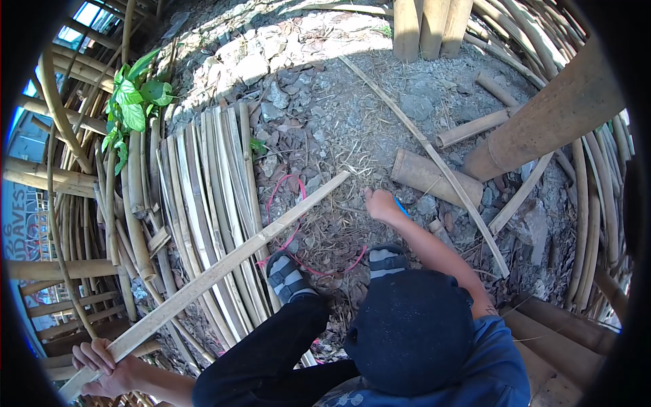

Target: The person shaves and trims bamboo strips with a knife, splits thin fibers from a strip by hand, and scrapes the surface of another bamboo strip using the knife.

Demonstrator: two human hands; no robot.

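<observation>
My left hand [105,371], at the lower left, is wrapped round one end of a long split bamboo strip [230,261]. The strip slants up to the right across my lap, its far end close to my right hand [382,205]. That hand is closed above the ground in front of my feet. A bit of blue [402,207] shows at its edge, but what the fingers hold is hidden. Pale shavings [356,168] lie by the strip's far tip. Beneath the strip, on the left, many split bamboo strips [210,183] lie side by side.
A pink string [352,270] loops over the ground by my sandals [288,275]. To the right are a loose strip [434,152], a short bamboo piece [434,180] and a thick leaning bamboo pole [549,112]. Bamboo stacks line both sides; a leafy plant [129,102] grows at left.
</observation>
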